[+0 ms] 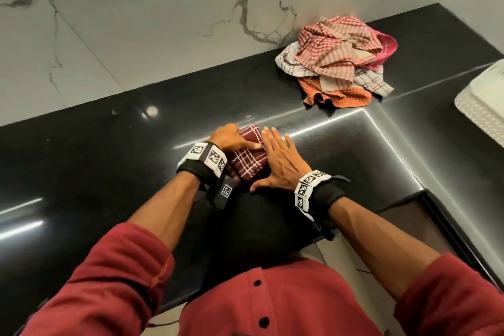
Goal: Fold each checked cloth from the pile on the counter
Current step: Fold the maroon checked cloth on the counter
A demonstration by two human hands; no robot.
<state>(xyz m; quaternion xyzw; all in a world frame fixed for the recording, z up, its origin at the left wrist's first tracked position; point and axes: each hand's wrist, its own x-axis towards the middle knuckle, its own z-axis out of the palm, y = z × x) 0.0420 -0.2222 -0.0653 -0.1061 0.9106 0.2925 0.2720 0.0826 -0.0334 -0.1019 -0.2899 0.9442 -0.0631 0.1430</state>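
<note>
A red shirt with black buttons point(272, 300) is seen nearest the lens, its sleeves pushed up the forearms. Two black wristbands with printed white marker tags point(203, 159) are worn, one at each wrist.

One maroon cloth checked in white point(249, 162) is laid on the glossy black stone counter point(95, 161), just in front of the person and already folded small. It is held between two hands. The right hand point(279, 162) is spread flat, fingers straight and together, against the cloth's right edge. The left hand point(231, 139) is rested on its far left part with one digit stretched across the weave; whether an edge is pinched beneath the bent fingers cannot be told.

The fabric is judged light, soft and limp, likely to slide on the polished stone, so corners or hems are best taken and creases pressed flat.

A loose pile of checked cloths point(335, 60) is left well apart by the veined marble wall point(136, 22); at least four can be counted: red-and-beige, pink, white and orange.
</note>
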